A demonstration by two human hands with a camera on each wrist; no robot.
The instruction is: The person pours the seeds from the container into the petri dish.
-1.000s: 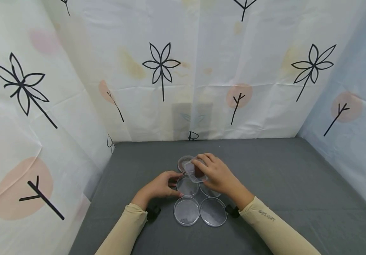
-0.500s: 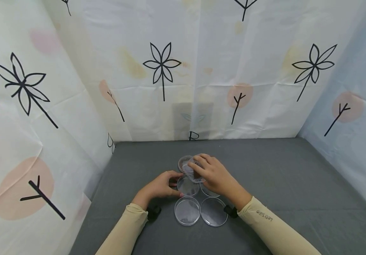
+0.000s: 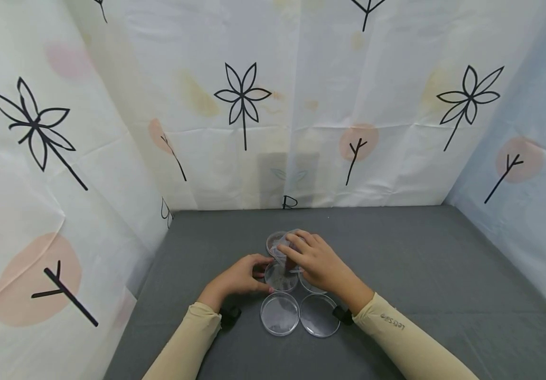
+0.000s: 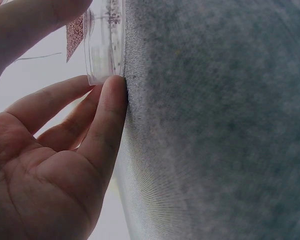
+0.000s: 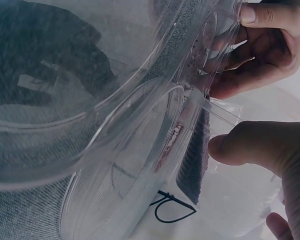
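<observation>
My right hand (image 3: 322, 264) holds a clear plastic container (image 5: 225, 111) tilted over a clear petri dish (image 3: 280, 283). Reddish-brown granules (image 5: 196, 157) are heaped toward the container's low side, just above the dish. Small specks show inside this dish, in the head view and through its wall in the left wrist view. On the dish's left side my left hand (image 3: 242, 275) holds the rim between thumb and fingers, with a fingertip (image 4: 114, 92) down at the table. Part of the container is hidden behind my right fingers.
Two petri dishes stand nearer me, one on the left (image 3: 279, 316) and one on the right (image 3: 320, 318). Another dish (image 3: 310, 284) sits partly under my right hand. Behind the container is a dish (image 3: 272, 240) with brownish contents. Patterned cloth (image 3: 197, 174) surrounds the grey table (image 3: 396, 253).
My right hand has shifted slightly left and tipped the container further. The granules have slid to its lower side, and specks now show in the dish below. My left hand has stayed in place.
</observation>
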